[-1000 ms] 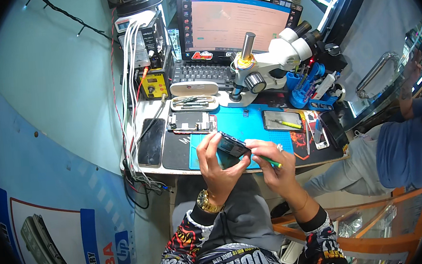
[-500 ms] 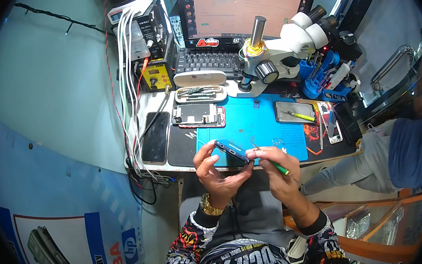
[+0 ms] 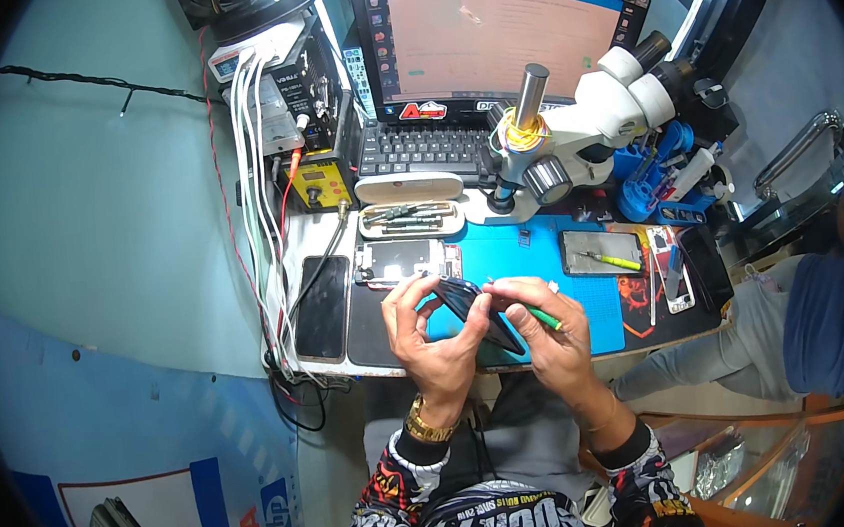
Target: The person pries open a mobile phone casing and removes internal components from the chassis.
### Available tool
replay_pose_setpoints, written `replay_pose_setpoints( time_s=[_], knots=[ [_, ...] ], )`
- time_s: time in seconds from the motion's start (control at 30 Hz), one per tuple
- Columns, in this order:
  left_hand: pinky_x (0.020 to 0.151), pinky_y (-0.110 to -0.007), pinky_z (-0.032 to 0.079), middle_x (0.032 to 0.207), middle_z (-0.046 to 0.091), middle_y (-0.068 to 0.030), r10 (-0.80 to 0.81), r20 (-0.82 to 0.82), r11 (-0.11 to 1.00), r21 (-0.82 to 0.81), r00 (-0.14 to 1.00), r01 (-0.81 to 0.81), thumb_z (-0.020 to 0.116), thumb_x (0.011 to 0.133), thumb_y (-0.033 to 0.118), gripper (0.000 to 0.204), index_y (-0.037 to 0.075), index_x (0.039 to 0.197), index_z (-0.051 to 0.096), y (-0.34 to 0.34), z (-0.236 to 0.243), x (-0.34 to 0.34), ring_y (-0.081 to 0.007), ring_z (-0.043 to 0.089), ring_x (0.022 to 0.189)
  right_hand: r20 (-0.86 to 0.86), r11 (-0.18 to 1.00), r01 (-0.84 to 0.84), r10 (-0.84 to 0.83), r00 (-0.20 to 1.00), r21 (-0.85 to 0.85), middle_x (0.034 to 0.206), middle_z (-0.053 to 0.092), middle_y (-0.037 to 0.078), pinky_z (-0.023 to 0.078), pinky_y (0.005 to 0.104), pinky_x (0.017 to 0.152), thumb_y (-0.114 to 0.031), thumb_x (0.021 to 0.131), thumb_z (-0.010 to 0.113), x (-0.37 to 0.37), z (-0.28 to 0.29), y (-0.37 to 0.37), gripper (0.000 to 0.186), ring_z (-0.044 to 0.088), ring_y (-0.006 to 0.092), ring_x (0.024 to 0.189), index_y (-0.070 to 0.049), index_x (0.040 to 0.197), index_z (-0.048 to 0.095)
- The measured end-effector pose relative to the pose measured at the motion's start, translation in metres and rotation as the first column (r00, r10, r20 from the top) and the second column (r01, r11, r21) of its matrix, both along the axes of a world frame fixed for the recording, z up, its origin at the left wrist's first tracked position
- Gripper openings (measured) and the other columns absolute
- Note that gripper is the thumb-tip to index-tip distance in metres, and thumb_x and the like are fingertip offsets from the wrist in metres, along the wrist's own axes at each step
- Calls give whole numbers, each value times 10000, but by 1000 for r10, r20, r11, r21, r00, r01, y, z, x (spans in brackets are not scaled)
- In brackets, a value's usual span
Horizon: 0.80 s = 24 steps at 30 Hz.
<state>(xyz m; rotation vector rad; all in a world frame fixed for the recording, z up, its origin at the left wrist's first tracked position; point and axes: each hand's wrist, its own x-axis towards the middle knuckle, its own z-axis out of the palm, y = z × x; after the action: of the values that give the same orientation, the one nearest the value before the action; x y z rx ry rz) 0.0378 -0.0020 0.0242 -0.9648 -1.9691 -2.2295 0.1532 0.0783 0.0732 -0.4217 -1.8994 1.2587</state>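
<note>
My left hand (image 3: 435, 353) grips a dark phone (image 3: 501, 335) tilted over the blue mat (image 3: 592, 314), its thumb along the near side. My right hand (image 3: 560, 352) holds a green-handled tool (image 3: 547, 320) at the phone's upper edge; the tool's tip is hard to make out. Behind them lie an opened phone (image 3: 397, 261) and an open case of screwdriver parts (image 3: 410, 219). To the right is a phone screen (image 3: 586, 244) with a yellow-green tool (image 3: 620, 262) lying on it.
A microscope (image 3: 618, 96), keyboard (image 3: 412, 152) and monitor (image 3: 502, 31) stand behind. Power units (image 3: 320, 182) with cables and a phone (image 3: 320, 307) are at left. A blue tool holder (image 3: 642, 194) stands at right. Another person in blue and grey (image 3: 829, 328) is beside the desk.
The phone has been turned in my left hand, its long body now angled down toward me, with my thumb higher on it. My right hand stays by its edge with the tool.
</note>
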Motion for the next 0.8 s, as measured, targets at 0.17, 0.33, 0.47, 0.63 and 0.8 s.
replay_pose_setpoints(
  time_s=[0.17, 0.33, 0.47, 0.63, 0.8],
  knots=[
    [867, -322, 603, 1223, 535, -72, -16, 154, 1000, -19, 988, 19, 890, 789, 29, 497, 5, 1206, 621, 6, 1, -10, -177, 631, 1075, 72, 999, 25, -22, 997, -47, 1111, 757, 150, 544, 343, 889, -58, 994, 683, -8, -13, 2, 193, 727, 247, 974, 9, 1171, 725],
    [809, -294, 584, 1136, 544, -55, -30, 116, 990, -136, 993, 46, 907, 783, 82, 473, 32, 1168, 637, 13, 11, -18, -141, 633, 1012, 150, 993, 118, -118, 982, 7, 1091, 757, 157, 541, 338, 875, -39, 982, 691, -11, -31, 4, 204, 721, 252, 953, 20, 1174, 725],
    [790, -296, 589, 1104, 561, -56, -28, 148, 981, -186, 989, 55, 918, 773, 129, 465, 44, 1141, 647, 18, 18, -25, -137, 649, 970, 117, 990, 139, -135, 984, -22, 1084, 757, 166, 543, 337, 864, -31, 972, 699, -19, -38, 5, 211, 722, 252, 957, 29, 1173, 724],
    [783, -302, 602, 1097, 570, -59, -57, 187, 982, -164, 981, 88, 915, 773, 116, 462, 39, 1146, 654, 15, 15, -33, -145, 652, 981, 115, 989, 147, -146, 983, 4, 1082, 755, 174, 548, 340, 852, -7, 962, 700, -26, -38, 5, 211, 721, 256, 953, 34, 1167, 722],
    [804, -305, 608, 1103, 573, -59, -57, 184, 986, -142, 981, 84, 907, 778, 99, 448, 35, 1147, 661, 10, 11, -34, -154, 653, 993, 128, 984, 160, -170, 977, 83, 1068, 750, 185, 555, 340, 831, 2, 959, 698, -29, -32, 0, 198, 724, 273, 945, 35, 1152, 722]
  ],
)
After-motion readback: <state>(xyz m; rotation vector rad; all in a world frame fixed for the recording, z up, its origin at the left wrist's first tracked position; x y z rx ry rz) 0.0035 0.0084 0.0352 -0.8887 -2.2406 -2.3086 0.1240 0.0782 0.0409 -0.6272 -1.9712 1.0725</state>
